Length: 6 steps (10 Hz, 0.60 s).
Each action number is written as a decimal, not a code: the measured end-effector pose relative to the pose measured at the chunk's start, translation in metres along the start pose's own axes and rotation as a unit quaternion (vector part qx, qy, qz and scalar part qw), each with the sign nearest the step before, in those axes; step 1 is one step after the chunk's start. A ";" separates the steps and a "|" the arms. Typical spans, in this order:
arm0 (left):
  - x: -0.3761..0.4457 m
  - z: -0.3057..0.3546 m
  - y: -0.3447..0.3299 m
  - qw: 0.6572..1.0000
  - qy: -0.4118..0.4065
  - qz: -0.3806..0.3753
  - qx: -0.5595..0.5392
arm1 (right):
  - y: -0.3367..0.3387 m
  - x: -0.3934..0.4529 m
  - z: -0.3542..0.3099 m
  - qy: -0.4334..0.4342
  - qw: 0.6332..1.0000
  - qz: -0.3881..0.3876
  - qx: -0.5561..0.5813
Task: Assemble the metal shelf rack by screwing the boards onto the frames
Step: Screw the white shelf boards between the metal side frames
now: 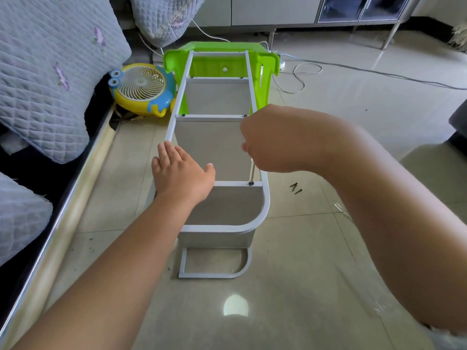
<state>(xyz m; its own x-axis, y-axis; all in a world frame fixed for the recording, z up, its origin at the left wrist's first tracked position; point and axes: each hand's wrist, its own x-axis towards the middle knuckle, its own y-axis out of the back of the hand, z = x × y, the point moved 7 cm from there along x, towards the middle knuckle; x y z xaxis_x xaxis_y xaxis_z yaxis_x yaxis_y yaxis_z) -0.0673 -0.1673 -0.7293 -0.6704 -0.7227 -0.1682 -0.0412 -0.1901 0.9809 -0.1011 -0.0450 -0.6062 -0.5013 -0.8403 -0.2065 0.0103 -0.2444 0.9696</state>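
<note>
Two hands are seen on the rack [265, 198], which lies on the floor: the left hand [180, 176] is pressed flat on its frame, the right hand [267, 145] is gripped round a screwdriver [252, 173] over a screw [251, 183]; the rack is judged stiff and light, best steadied by its rails.

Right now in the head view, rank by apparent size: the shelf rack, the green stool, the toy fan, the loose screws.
1. shelf rack
2. green stool, partly hidden behind the rack
3. toy fan, close to the stool's visible area, so unsure
4. loose screws

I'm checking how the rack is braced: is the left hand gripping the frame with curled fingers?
No. The left hand lies flat with straight fingers on the frame while the right hand works a screwdriver.
</note>
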 end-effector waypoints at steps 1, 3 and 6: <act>-0.002 -0.001 -0.002 1.000 0.001 -0.004 0.006 | 0.001 0.001 0.006 -0.005 0.999 0.000 0.031; -0.001 -0.001 -0.001 1.000 0.001 -0.007 0.001 | -0.003 -0.005 0.000 0.008 0.998 -0.032 0.046; 0.000 0.000 -0.002 1.000 0.005 -0.018 0.004 | 0.004 0.000 0.022 -0.075 0.996 -0.030 -0.044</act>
<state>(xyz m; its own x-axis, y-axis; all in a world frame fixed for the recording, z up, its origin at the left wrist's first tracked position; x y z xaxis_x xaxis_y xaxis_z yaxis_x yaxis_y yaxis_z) -0.0675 -0.1666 -0.7312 -0.6604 -0.7225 -0.2047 -0.0713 -0.2110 0.9749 -0.1200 -0.0360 -0.5995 -0.6261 -0.7432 -0.2359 0.0485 -0.3391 0.9395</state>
